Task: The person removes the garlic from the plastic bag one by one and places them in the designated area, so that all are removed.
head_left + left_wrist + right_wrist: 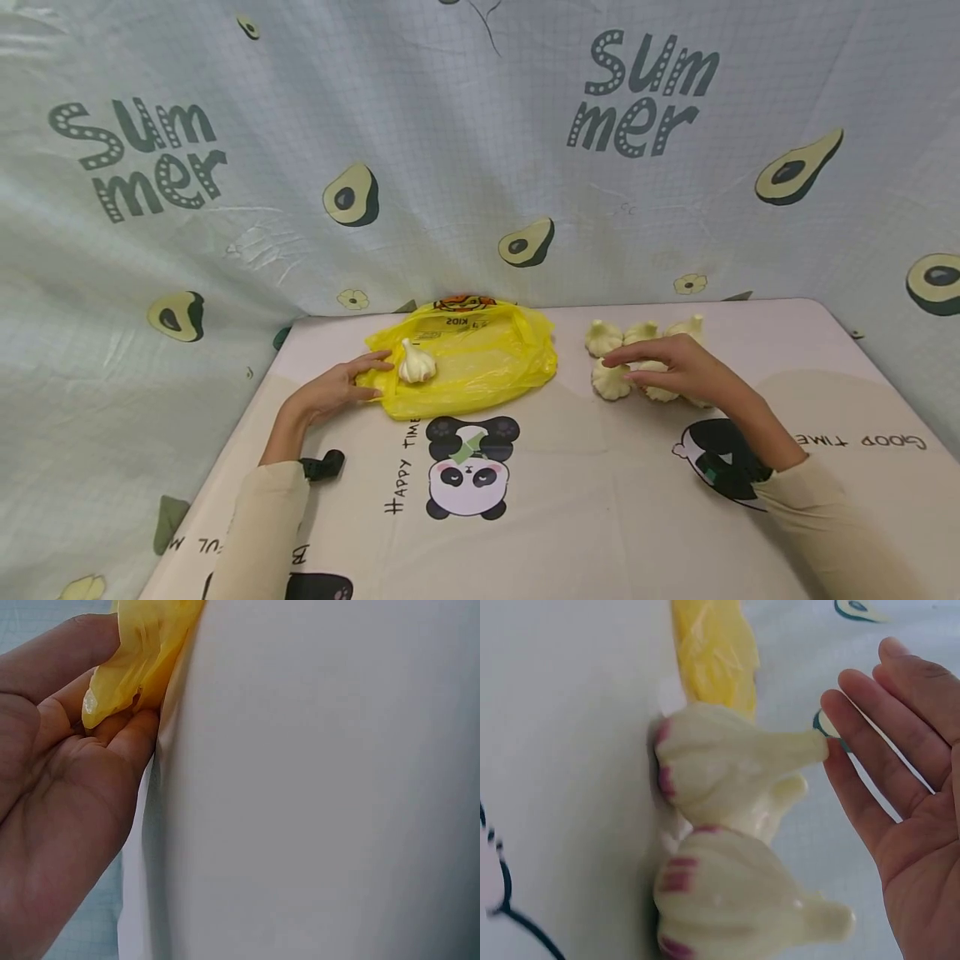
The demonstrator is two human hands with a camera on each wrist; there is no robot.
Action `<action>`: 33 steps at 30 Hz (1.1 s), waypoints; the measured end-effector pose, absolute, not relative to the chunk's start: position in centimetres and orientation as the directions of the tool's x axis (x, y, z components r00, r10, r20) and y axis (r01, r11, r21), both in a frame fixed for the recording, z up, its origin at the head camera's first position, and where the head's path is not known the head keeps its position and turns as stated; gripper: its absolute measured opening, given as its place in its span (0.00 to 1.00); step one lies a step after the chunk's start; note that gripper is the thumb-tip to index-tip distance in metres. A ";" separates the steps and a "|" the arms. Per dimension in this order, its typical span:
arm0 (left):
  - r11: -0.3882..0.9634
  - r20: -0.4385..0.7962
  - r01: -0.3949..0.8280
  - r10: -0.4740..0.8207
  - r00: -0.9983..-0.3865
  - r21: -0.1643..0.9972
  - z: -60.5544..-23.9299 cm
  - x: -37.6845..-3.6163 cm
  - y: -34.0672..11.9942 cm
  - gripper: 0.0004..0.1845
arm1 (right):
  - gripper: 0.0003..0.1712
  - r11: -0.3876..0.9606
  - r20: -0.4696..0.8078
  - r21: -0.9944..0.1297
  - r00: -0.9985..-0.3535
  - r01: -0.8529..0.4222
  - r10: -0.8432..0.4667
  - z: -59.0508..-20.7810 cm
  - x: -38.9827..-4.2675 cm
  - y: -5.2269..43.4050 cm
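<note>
A yellow plastic bag [480, 375] lies spread flat at the back of the table, with one garlic bulb [417, 365] on its left part. At the bag's left edge, my left hand [341, 389] holds the plastic between thumb and fingers; the left wrist view shows the gathered yellow corner [135, 675] there. To the right of the bag, several garlic bulbs [603, 339] stand in two rows. Over them hovers my right hand [686, 367], its fingers extended and holding nothing. Two pale bulbs with purple marks [735, 892] fill the right wrist view beside the palm.
A printed cloth with a panda [468, 475] covers the table. Behind it hangs a sheet with avocado prints [527, 242]. A black strap piece [324, 467] sticks out at my left wrist.
</note>
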State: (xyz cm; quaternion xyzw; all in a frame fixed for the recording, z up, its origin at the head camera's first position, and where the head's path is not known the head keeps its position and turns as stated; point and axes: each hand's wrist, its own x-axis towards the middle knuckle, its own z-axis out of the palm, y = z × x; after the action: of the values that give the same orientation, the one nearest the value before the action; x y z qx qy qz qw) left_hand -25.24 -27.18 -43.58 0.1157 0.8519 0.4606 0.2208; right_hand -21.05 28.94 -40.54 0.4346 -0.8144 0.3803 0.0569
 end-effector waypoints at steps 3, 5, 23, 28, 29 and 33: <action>0.553 -0.271 -0.005 0.399 -0.876 0.833 -43.5 -25.2 -27.1 0.29 | 0.22 0.324 0.423 -0.571 -0.609 -0.754 -0.671 -40.6 -21.3 28.3; 0.555 -0.270 -0.002 0.402 -0.875 0.832 -43.4 -25.3 -27.1 0.30 | 0.22 0.322 0.426 -0.566 -0.603 -0.759 -0.674 -40.6 -21.4 28.0; 0.550 -0.273 -0.011 0.398 -0.876 0.835 -43.6 -25.3 -27.0 0.29 | 0.22 0.263 0.491 -0.505 -0.524 -0.822 -0.696 -39.5 -22.3 25.1; 0.540 -0.272 -0.012 0.405 -0.873 0.841 -43.7 -25.3 -27.1 0.29 | 0.20 0.250 0.487 -0.503 -0.510 -0.827 -0.709 -39.1 -22.7 23.7; 0.538 -0.271 -0.011 0.407 -0.872 0.843 -43.7 -25.3 -27.1 0.29 | 0.19 0.248 0.486 -0.505 -0.510 -0.827 -0.710 -39.0 -22.9 23.3; 0.540 -0.272 -0.012 0.404 -0.873 0.842 -43.7 -25.3 -27.0 0.29 | 0.19 0.223 0.496 -0.504 -0.491 -0.834 -0.716 -38.6 -23.4 21.9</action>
State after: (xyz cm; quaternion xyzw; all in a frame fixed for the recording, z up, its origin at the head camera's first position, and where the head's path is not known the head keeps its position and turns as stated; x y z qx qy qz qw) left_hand -25.28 -27.04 -43.70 0.1156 0.8484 0.4656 0.2235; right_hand -23.39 21.87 -38.57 0.4984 -0.7779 0.3745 0.0788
